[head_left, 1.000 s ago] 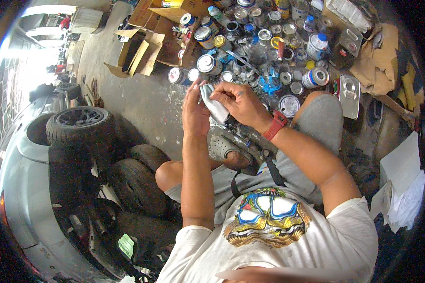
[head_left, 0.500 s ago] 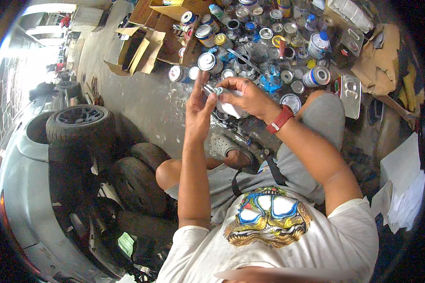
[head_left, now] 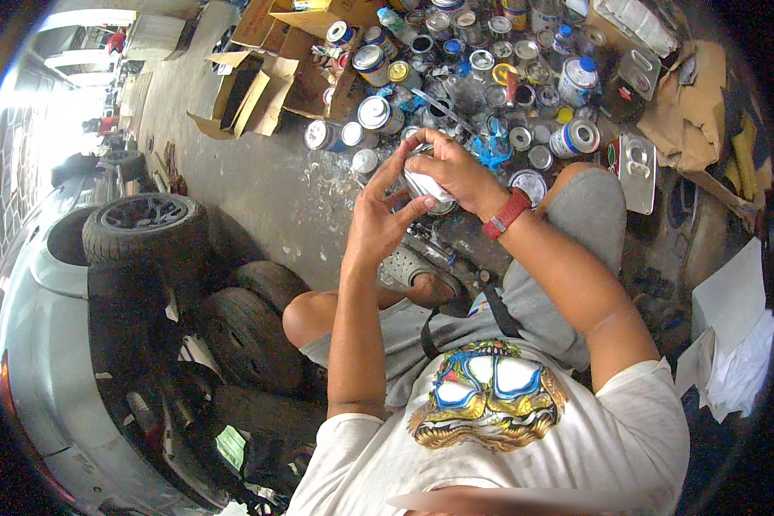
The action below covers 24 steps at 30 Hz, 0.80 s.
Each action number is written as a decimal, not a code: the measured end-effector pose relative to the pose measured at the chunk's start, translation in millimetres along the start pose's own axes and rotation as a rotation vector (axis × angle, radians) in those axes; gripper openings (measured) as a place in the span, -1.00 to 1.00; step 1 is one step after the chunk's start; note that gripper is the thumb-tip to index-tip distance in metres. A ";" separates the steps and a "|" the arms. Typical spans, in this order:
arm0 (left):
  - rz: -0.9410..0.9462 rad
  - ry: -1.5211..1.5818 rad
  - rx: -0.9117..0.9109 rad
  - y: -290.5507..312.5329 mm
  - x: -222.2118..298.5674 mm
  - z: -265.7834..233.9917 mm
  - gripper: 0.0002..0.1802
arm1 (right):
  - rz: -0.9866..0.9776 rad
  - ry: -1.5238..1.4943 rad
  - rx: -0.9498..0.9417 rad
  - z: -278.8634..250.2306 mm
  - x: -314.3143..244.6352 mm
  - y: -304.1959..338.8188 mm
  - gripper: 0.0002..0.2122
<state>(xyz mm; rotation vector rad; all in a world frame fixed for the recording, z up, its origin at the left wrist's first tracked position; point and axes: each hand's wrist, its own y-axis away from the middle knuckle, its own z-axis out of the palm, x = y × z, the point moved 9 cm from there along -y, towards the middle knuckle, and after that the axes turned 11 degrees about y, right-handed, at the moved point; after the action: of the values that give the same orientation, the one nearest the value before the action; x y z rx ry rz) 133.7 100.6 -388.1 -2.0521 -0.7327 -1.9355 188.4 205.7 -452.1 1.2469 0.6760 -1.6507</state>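
Note:
Both my hands meet in front of me over the floor, around a small white cup-like piece [head_left: 430, 187] whose exact kind I cannot make out. My right hand [head_left: 462, 172], with a red watch on its wrist, grips it from above and the right, fingers curled over. My left hand [head_left: 378, 211] cups its left side, fingers stretched up along it and thumb against the lower edge. Fingers hide part of the piece. Just beyond my left fingers stands a small white-topped container [head_left: 365, 161]. A lidded paint can [head_left: 375, 113] stands farther off.
Paint cans, jars and a blue-capped can [head_left: 579, 79] crowd the floor ahead. Cardboard boxes [head_left: 262, 86] stand at the far left, torn cardboard [head_left: 684, 112] at the right. Left are a wheel [head_left: 146, 224], loose tyres [head_left: 254, 335] and a silver car body [head_left: 47, 344].
My hands have drawn closer together and shifted slightly right. The white piece has turned more upright between them, and the silvery part at my left fingers no longer shows. The small white-topped container has come into sight.

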 end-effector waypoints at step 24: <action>-0.166 0.760 0.075 7.1 -39.4 -36.7 -0.32 | -0.362 0.763 -0.009 33.2 -78.4 28.9 -0.84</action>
<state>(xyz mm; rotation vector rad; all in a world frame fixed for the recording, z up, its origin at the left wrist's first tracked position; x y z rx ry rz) 105.2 68.8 -421.7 -1.0743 -0.7665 -2.4704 204.6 192.7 -364.6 1.8429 1.4350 -1.4086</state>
